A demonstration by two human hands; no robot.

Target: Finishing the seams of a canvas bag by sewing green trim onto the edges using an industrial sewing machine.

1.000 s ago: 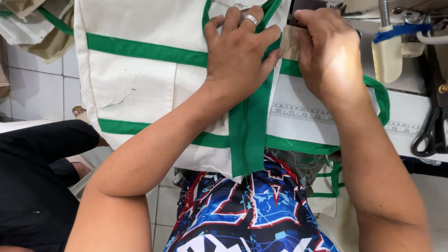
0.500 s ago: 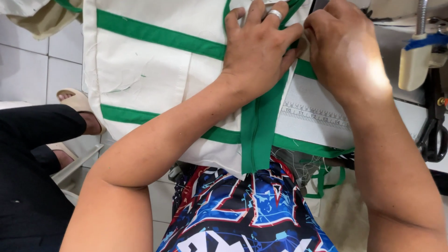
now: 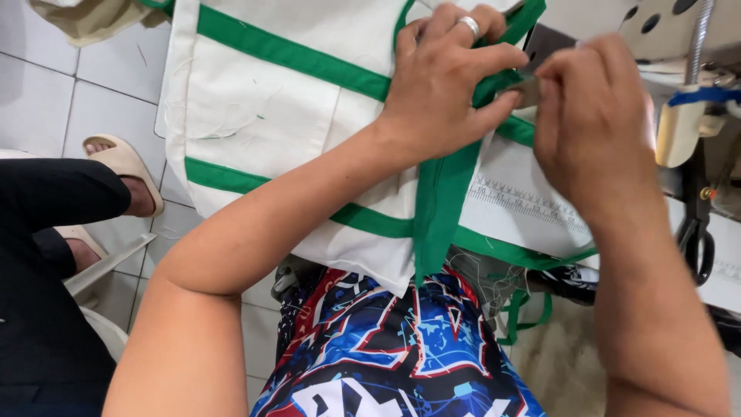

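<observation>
Head view: the left hand (image 3: 444, 85) lies flat on the cream bag (image 3: 293, 131), fingers spread, pressing its green strap (image 3: 441, 205). Just right of that strap, the right hand (image 3: 590, 120) has its fingers pinched on the strap's upper end, beside the sewing machine (image 3: 687, 116).

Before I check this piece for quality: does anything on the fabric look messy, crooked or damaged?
Loose thread ends lie curled on the white fabric panel between the two green bands, and more hang tangled below its lower edge near the green strap. The left hand presses the strap flat. No tear or stain shows.
</observation>
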